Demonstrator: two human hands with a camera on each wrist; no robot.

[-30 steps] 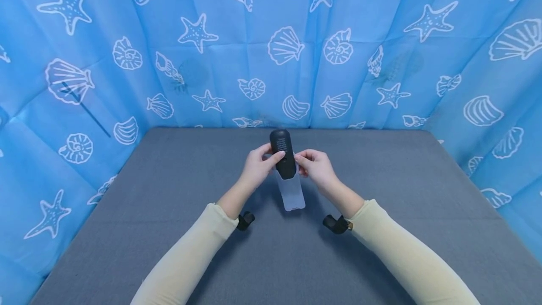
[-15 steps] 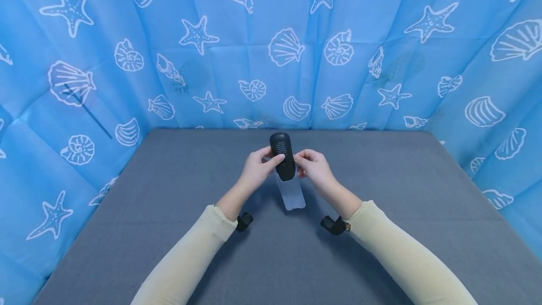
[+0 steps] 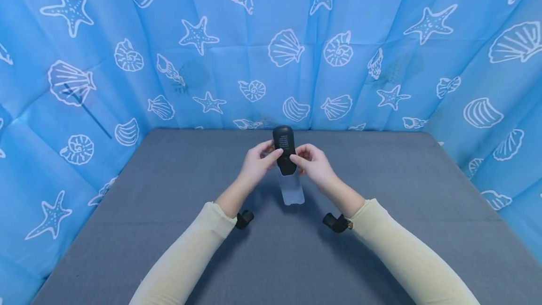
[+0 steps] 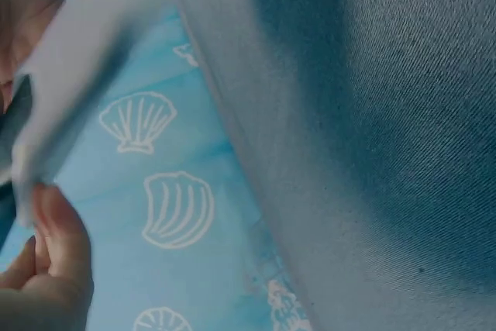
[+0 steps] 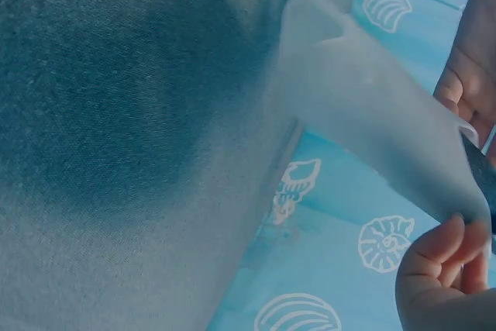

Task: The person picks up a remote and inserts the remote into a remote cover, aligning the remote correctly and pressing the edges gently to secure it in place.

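Observation:
A black remote control [image 3: 284,140], its back with small pale print facing up, sits partway inside a translucent silicone cover [image 3: 291,188]. The cover's lower end hangs loose over the table. My left hand [image 3: 254,163] grips the remote's left side, thumb across its back. On the other side my right hand [image 3: 315,164] pinches the cover's mouth, its thumb on the remote's right edge. The right wrist view shows the hollow cover [image 5: 364,91] and a dark bit of the remote control [image 5: 482,172]. Fingers behind the remote are mostly hidden.
A grey cloth-covered table [image 3: 271,258] lies below the hands. Blue curtains [image 3: 254,22] printed with white shells and starfish stand behind it and at both sides. A black camera mount sits at each wrist, the left one [image 3: 244,219] and the right one [image 3: 336,223].
The remote and cover have risen slightly and shifted a little right. My right thumb has moved from the cover's edge onto the remote's edge. My left hand keeps its hold.

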